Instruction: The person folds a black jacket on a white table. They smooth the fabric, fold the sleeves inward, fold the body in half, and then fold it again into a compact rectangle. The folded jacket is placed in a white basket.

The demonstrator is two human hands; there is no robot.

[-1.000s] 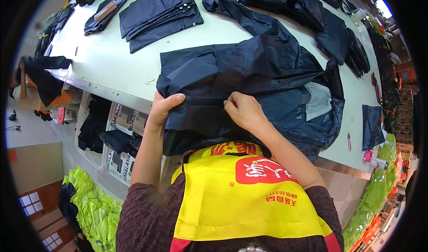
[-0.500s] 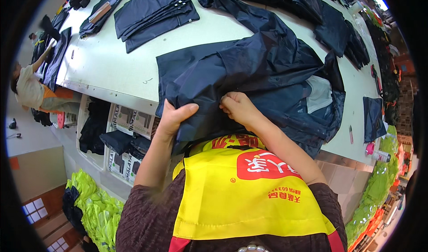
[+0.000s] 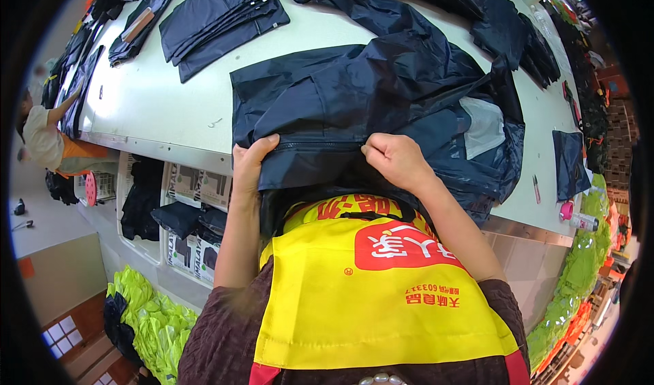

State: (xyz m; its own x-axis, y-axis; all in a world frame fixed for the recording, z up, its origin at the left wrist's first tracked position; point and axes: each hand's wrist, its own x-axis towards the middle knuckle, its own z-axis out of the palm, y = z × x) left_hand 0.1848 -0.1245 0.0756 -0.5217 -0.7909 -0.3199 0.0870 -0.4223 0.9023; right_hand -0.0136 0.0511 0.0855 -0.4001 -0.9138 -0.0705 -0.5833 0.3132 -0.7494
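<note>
Under the surface [image 3: 157,106], open shelves [image 3: 180,208] hold cardboard boxes [image 3: 197,187] and dark folded garments [image 3: 178,218]; a heap of yellow-green bags [image 3: 153,317] lies on the floor below them.

The dark blue jacket [image 3: 368,92] is spread on the near edge of the surface, straight ahead of the person, its lower part hanging over the edge against a yellow apron [image 3: 368,296]. The left hand [image 3: 251,164] is closed on the jacket's near fold at its left end, and the right hand [image 3: 395,159] pinches the same fold further right; the two hands are apart, with a zipper line running between them.

A stack of folded dark garments [image 3: 218,21] lies further back to the left, well apart from the jacket. More loose dark garments [image 3: 504,24] crowd the far right. A small dark piece [image 3: 569,164] and a pink-capped bottle [image 3: 579,218] sit at the right edge. Another person [image 3: 41,136] leans at the far left end.
</note>
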